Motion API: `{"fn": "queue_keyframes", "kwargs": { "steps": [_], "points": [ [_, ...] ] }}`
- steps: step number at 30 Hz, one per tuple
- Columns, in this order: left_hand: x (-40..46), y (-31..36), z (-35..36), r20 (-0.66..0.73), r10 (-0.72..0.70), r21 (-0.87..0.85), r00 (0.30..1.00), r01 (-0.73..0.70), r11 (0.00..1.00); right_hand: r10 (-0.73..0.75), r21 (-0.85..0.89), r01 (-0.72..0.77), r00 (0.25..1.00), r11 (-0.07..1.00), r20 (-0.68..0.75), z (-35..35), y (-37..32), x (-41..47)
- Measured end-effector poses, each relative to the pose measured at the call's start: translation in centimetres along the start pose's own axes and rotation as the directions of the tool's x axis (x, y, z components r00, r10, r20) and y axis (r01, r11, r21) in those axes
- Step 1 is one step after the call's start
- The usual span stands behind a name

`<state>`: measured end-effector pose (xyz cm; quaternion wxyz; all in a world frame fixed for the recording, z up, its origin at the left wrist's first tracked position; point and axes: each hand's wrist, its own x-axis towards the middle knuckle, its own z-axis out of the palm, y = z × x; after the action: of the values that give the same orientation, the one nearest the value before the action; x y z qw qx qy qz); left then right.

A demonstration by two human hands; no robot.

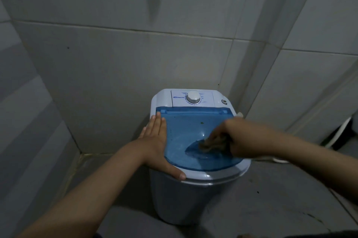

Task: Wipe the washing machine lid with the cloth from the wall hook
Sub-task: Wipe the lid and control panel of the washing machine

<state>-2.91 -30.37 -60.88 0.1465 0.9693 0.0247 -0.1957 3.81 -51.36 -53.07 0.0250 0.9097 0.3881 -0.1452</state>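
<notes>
A small white washing machine (193,199) stands in a tiled corner, its translucent blue lid (186,133) closed. My right hand (234,137) is shut on a bunched brownish cloth (211,144) and presses it onto the lid's front right part. My left hand (158,145) lies flat with fingers together on the lid's left edge, thumb hooked over the white front rim. A few dark specks sit on the lid near its back.
A white control panel with a round dial (192,97) sits behind the lid. Grey tiled walls (116,54) close in behind and on both sides. A white hose or pipe (337,135) runs down at the far right above the grey floor (271,199).
</notes>
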Motion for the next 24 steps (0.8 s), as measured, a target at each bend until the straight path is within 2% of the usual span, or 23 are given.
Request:
{"fn": "queue_keyframes", "kwargs": {
  "steps": [4,6,8,12,17,24],
  "points": [
    [0.0,0.1,-0.1,0.009,-0.001,-0.003,1.000,0.001,1.000,-0.028,-0.012,0.026,0.969,1.000,-0.247,-2.0,0.7,4.3],
    [-0.1,0.0,-0.2,0.009,0.004,-0.005,1.000,-0.004,1.000,-0.067,-0.055,0.054,0.955,0.997,-0.289,-1.7,0.5,6.8],
    [0.0,0.0,-0.1,0.005,0.006,-0.003,1.000,-0.006,1.000,-0.107,-0.112,0.079,0.957,0.991,-0.268,-1.1,0.1,8.8],
    [0.1,0.0,0.0,0.011,0.001,0.009,1.000,-0.001,1.000,-0.172,-0.343,0.080,0.954,0.936,-0.246,0.5,-0.1,10.8],
    [0.3,-0.1,0.0,0.012,-0.005,0.005,1.000,0.005,1.000,-0.150,-0.334,0.054,0.951,0.941,-0.269,1.4,-0.2,9.3],
    [0.4,-0.1,0.1,0.002,-0.023,0.013,1.000,0.023,1.000,-0.135,-0.331,0.078,0.979,0.940,-0.153,3.3,-1.3,3.4]
  ]
}}
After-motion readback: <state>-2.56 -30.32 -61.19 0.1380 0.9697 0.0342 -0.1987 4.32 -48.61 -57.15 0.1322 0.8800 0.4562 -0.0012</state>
